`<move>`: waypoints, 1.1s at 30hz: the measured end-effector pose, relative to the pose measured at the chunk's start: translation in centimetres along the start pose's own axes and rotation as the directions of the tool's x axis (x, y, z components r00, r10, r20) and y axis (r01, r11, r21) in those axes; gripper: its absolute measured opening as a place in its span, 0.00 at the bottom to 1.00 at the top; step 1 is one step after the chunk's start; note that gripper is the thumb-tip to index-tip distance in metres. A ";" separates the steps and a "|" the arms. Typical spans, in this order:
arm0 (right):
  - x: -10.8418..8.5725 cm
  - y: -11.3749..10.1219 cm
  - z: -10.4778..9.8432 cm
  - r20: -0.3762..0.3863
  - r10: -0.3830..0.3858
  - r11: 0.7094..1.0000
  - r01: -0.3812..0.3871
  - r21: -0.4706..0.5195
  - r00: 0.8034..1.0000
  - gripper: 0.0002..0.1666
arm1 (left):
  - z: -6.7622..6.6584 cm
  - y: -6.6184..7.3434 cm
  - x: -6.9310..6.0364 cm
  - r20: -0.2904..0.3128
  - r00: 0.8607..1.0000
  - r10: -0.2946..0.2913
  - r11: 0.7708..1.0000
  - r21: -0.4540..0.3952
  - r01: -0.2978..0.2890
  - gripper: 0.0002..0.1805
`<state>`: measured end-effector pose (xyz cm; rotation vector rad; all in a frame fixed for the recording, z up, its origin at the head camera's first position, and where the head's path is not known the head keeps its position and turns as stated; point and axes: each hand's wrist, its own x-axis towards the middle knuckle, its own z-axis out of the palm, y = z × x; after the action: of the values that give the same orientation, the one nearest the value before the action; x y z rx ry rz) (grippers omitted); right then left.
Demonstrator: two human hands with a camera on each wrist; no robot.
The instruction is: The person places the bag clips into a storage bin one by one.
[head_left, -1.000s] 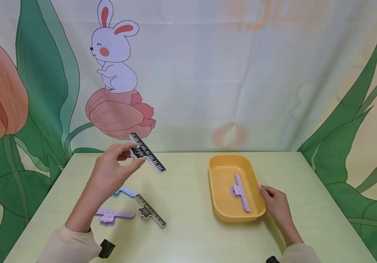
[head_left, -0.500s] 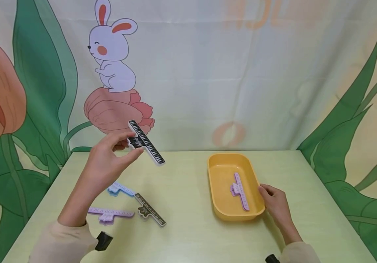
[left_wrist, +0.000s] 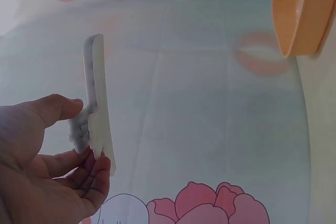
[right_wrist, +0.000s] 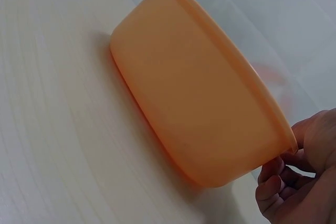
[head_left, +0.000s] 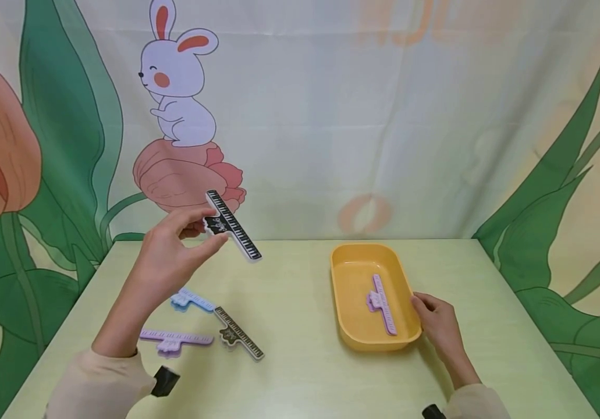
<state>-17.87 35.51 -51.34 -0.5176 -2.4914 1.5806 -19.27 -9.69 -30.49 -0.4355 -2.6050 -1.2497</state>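
Held up above the table, a black-and-white clip with a piano-key bar is pinched between the thumb and fingers of the left hand. In the left wrist view this clip shows its pale back and edge. The right hand grips the right rim of a yellow tub, thumb at the rim and fingers under it, as the right wrist view shows. Inside the tub lies a purple clip. Below the left hand, another piano-key clip, a blue clip and a second purple clip lie on the table.
The pale table ends at a printed curtain with a rabbit and flowers. The left forearm passes over the table's left side, close to the blue and purple clips. Black wrist pieces show at the sleeves.
The left hand has risen slightly and shifted a little left with the piano-key clip, uncovering more of the blue and purple clips. The right hand stays on the tub's rim.
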 end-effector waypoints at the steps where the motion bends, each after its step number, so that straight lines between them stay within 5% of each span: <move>1: 0.0 0.0 0.0 0.000 0.001 1.000 -0.001 0.000 1.000 0.26 | 0.0 -0.1 0.0 0.007 1.000 0.000 1.000 -0.001 0.000 0.29; 12: -0.5 -0.1 -0.1 -0.001 0.015 1.000 -0.015 0.012 1.000 0.26 | 0.4 -0.6 0.7 0.112 0.994 0.007 0.999 -0.053 -0.001 0.30; 33: -1.4 0.6 0.4 -0.040 -0.018 1.000 0.019 0.010 0.999 0.25 | 3.6 -1.1 1.8 0.193 0.974 0.115 0.990 -0.104 -0.096 0.25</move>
<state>-16.57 34.93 -51.94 -0.5182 -2.4507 1.5593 -21.56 -7.21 -32.92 -0.7424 -2.6497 -1.3608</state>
